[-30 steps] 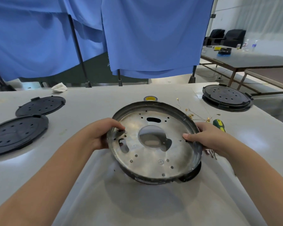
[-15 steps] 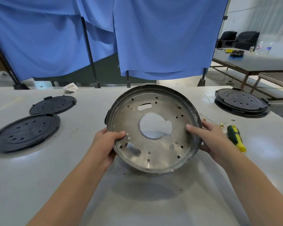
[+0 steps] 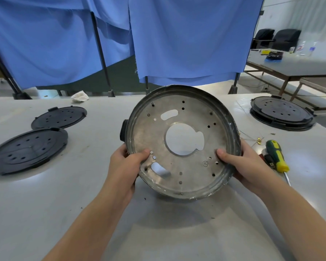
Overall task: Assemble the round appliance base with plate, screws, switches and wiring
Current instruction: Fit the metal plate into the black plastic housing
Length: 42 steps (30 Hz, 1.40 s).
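I hold the round metal appliance base (image 3: pixel 194 172) tilted up towards me above the white table (image 3: pixel 45 204), its inner face showing a large centre hole, slots and several small screw holes. A black tab sticks out of its left rim. My left hand (image 3: pixel 126 166) grips the lower left rim, thumb on the inner face. My right hand (image 3: pixel 241 164) grips the right rim, thumb inside. A green and yellow screwdriver (image 3: pixel 277 155) lies on the table just right of my right hand. Thin wires with brass terminals (image 3: pixel 259 140) lie behind it.
Two black round perforated plates (image 3: pixel 28 149) (image 3: pixel 58 117) lie at the left. A stack of black round plates (image 3: pixel 282 112) sits at the far right. A crumpled white cloth (image 3: pixel 80 96) lies at the table's back edge. Blue curtains hang behind; another table stands at the right.
The base lay nearly flat low over the table; both hands have lifted it and tipped its far edge up, so the inner face now points towards me.
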{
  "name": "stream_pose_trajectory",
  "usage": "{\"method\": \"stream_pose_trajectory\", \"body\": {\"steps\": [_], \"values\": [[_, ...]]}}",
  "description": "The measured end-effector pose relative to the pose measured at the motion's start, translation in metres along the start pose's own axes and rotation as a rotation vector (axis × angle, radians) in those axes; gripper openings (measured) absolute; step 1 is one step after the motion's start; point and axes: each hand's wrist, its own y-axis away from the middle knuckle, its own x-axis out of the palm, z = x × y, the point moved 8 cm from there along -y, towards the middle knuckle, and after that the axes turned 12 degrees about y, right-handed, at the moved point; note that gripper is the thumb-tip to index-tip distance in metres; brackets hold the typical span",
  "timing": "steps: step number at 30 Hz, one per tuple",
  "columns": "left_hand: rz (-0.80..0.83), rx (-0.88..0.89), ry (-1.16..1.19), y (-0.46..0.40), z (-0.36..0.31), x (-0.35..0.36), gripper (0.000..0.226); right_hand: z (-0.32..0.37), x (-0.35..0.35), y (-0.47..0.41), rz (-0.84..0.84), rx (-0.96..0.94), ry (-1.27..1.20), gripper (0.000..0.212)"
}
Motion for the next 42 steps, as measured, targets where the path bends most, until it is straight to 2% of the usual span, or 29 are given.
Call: {"method": "stream_pose_trajectory", "body": {"steps": [7,10,14,16,19,24,28,32,36,42], "values": [[0.009,-0.105,0.007,-0.001,0.007,-0.003,0.012,-0.005,-0.007,-0.004,-0.101,-0.005,0.089,0.021],[0.126,-0.221,0.048,-0.001,0.011,0.003,0.03,-0.011,-0.018,-0.006,-0.133,0.086,0.092,0.022],[0.286,-0.412,0.337,0.003,0.01,0.012,0.058,-0.019,-0.027,-0.004,-0.124,0.273,0.012,0.016],[0.32,-0.441,0.388,0.002,0.011,0.013,0.058,-0.024,-0.026,-0.001,-0.124,0.364,-0.029,0.021],[0.371,-0.424,0.239,0.004,0.016,0.015,0.032,-0.027,-0.026,0.003,-0.152,0.43,-0.042,0.026],[0.363,-0.458,0.111,0.006,0.019,0.011,0.042,-0.029,-0.029,0.005,-0.144,0.462,-0.015,0.025],[0.386,-0.466,0.06,0.005,0.014,0.007,0.044,-0.029,-0.028,0.007,-0.119,0.488,-0.027,0.016],[0.402,-0.516,0.054,0.007,0.014,0.006,0.04,-0.028,-0.032,0.008,-0.131,0.499,-0.007,0.015],[0.361,-0.551,0.052,0.006,0.016,0.003,0.052,-0.023,-0.038,0.008,-0.174,0.475,0.024,0.015],[0.378,-0.56,0.024,0.011,0.025,0.008,0.068,-0.002,-0.047,0.003,-0.279,0.214,0.052,0.005]]}}
